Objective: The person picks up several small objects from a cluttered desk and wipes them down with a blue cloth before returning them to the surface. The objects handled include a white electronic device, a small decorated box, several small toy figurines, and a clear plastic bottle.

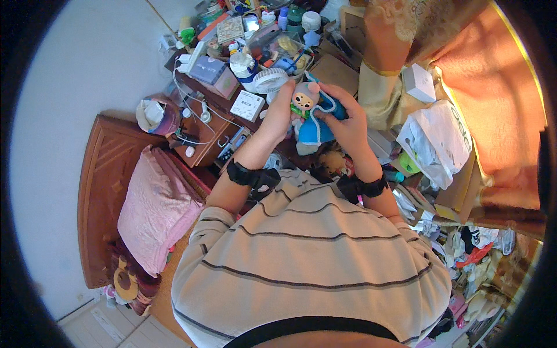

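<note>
A small doll (304,99) with a grey hood, a pink pompom and a green collar faces up between my two hands. My left hand (282,108) grips it from its left side, near the head and body. On the other side, my right hand (346,111) pinches a blue cape (315,130) with white braided trim, which hangs around the doll. Part of the doll's body is hidden by the cape and fingers. Just beyond my left hand stands a white handheld fan (270,81).
A white box (247,105), a bottle (243,67) and a clear bin of small items (285,50) crowd the desk. At right lie a white plastic bag (435,139) and orange curtains (491,87). A pink pillow (152,213) leans by the wooden headboard (111,174) at left.
</note>
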Available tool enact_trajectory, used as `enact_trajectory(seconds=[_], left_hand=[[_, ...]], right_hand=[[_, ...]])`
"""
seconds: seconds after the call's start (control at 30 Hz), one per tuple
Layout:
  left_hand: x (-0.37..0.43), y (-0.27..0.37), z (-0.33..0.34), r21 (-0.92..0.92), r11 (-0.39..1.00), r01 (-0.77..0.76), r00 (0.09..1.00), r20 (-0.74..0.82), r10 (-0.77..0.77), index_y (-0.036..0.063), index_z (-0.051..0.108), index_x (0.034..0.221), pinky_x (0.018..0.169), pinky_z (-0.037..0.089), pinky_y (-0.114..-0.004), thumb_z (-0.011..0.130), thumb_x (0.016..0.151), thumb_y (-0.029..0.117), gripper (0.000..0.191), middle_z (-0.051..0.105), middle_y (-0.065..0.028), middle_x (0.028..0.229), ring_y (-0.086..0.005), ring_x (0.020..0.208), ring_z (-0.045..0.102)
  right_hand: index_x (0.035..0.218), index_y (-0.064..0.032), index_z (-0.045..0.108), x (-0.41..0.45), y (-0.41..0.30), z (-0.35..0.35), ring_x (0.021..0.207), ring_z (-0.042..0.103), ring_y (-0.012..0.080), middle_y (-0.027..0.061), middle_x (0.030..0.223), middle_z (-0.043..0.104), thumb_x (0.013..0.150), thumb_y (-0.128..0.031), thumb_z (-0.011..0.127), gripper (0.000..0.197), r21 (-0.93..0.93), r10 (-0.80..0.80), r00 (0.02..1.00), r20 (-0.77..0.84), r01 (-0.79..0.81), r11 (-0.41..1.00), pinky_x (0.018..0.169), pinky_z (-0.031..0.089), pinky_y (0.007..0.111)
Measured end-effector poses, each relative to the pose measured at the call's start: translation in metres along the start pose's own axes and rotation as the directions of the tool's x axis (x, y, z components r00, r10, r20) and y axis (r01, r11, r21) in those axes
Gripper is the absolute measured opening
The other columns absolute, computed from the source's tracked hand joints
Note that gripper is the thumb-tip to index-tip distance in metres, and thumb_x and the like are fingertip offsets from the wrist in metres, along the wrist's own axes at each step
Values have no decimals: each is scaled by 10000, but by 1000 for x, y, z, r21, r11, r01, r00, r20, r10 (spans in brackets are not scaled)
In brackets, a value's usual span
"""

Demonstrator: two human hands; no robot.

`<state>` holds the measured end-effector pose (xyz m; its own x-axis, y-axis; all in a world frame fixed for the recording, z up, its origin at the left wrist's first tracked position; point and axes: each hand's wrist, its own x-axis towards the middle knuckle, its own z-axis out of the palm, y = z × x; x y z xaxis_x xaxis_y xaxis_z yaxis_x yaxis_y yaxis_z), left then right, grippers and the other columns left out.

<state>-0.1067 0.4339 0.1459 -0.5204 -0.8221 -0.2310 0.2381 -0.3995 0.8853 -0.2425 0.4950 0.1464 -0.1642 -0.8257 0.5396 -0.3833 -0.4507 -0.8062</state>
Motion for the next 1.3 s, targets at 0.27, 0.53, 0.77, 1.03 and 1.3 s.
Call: enact_trajectory(seconds=[0.27,0.53,0.77,1.03,1.3], left_hand=[[10,-11,7,-68,997,48,999,27,-46,52,483,983,596,424,-248,276,906,374,391,552,-38,823,-107,732,532],[23,-43,10,-207,967,-151,963,190,191,21,442,1050,762,422,-275,264,916,357,404,510,-91,988,-147,870,522],[-1,-16,23,-54,998,-33,997,71,37,39,413,1157,835,432,-301,246,898,469,530,513,-97,1090,-186,967,528],[-3,-27,19,-171,977,-131,971,178,161,39,339,1222,882,404,-333,250,900,471,546,451,-123,1168,-198,1045,482],[2,-32,14,-50,909,-414,885,211,415,124,173,1221,909,335,-295,444,856,15,467,322,-107,1189,-190,1112,379]], right_hand=[[1064,-101,574,6,12,-9,853,527,195,75,937,566,571,-202,769,540,54,143,984,106,-150,987,781,402,276],[987,-109,616,17,9,-3,807,517,190,65,889,571,600,-236,746,428,-30,38,998,-44,-40,999,743,406,285],[1023,-90,604,15,21,-8,855,529,175,70,907,578,637,-248,729,435,152,101,995,-5,-99,983,780,409,275],[1136,-82,515,11,22,-1,984,483,204,72,1047,521,555,-292,780,673,232,60,994,89,-79,969,873,361,306],[1024,-15,539,11,15,13,939,510,152,74,1027,555,640,-226,745,484,392,133,973,-189,-50,919,829,396,272]])
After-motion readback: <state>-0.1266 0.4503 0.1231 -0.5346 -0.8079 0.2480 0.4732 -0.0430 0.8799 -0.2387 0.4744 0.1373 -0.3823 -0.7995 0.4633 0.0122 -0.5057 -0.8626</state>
